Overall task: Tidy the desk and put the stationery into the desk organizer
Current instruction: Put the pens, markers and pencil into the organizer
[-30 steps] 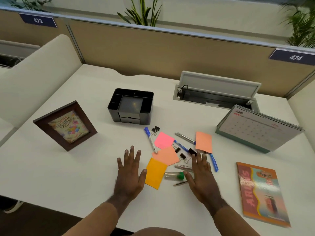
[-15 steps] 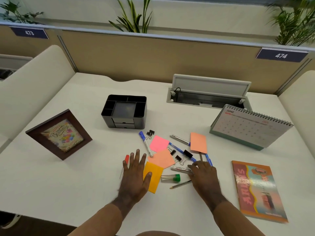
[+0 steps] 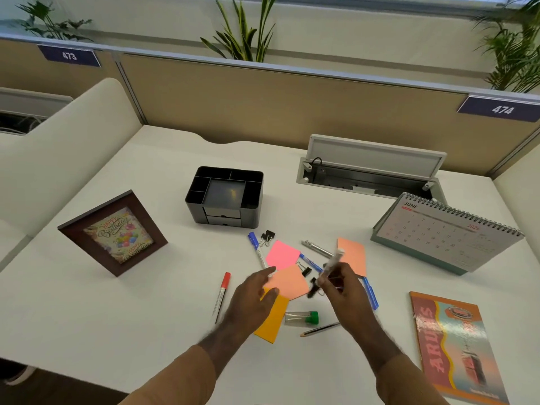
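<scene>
Stationery lies scattered on the white table [image 3: 87,302]; the right hand [image 3: 344,287] pinches a grey marker with a black cap [image 3: 328,271], the left hand [image 3: 251,299] hovers, fingers relaxed. The black plastic desk organizer [image 3: 225,197] stands well apart; loosely pinched, the marker might slip. Readable: "JUNE", "473", "474".

Partition signs [image 3: 69,56] 473, 474 – calendar [image 3: 447,232] JUNE – frame [image 3: 112,232] "Happy Birthday".

Single head-worn wide-angle view, angled forward and down from above the desk's [image 3: 87,311] near edge. Close on both forearms at bottom centre; partition [image 3: 263,106] and plants curve across the top. No second view.
</scene>
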`<action>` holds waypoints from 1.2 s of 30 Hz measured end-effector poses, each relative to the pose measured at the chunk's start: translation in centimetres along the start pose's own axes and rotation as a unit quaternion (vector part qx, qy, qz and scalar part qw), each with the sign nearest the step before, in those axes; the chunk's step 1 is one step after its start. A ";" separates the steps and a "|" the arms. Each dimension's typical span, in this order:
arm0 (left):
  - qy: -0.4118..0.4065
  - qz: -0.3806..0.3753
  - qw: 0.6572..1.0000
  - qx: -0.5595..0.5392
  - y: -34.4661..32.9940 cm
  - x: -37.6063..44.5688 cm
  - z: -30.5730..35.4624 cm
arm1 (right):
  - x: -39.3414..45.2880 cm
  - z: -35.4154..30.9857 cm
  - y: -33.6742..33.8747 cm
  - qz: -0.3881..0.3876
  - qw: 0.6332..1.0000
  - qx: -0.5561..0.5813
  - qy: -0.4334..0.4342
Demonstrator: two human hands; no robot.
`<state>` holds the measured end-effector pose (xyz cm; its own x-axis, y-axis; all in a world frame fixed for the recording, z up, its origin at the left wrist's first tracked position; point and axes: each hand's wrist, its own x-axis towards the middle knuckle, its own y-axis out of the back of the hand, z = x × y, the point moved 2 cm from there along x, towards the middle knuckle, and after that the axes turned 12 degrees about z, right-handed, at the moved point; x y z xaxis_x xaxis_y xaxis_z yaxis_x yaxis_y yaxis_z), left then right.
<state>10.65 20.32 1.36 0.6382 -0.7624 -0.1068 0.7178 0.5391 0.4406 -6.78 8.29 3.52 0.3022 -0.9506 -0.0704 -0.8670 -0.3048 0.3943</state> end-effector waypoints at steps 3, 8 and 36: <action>0.100 -0.049 0.984 -0.136 0.0 0.0 1.7 | -0.4 -1.2 -1.2 -0.031 0.974 0.201 -0.095; 0.196 -0.038 0.932 -0.301 1.0 0.5 2.8 | -1.1 -1.6 -2.9 -0.063 0.921 0.346 -0.165; -0.104 0.198 0.908 0.354 17.0 17.9 2.4 | -0.5 1.1 0.7 0.065 0.970 0.123 -0.197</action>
<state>33.62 15.03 9.09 0.6888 -0.6488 0.3233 0.0366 0.4766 0.8783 -7.97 8.51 2.85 0.0504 -0.9156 -0.3990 -0.9709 -0.1385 0.1953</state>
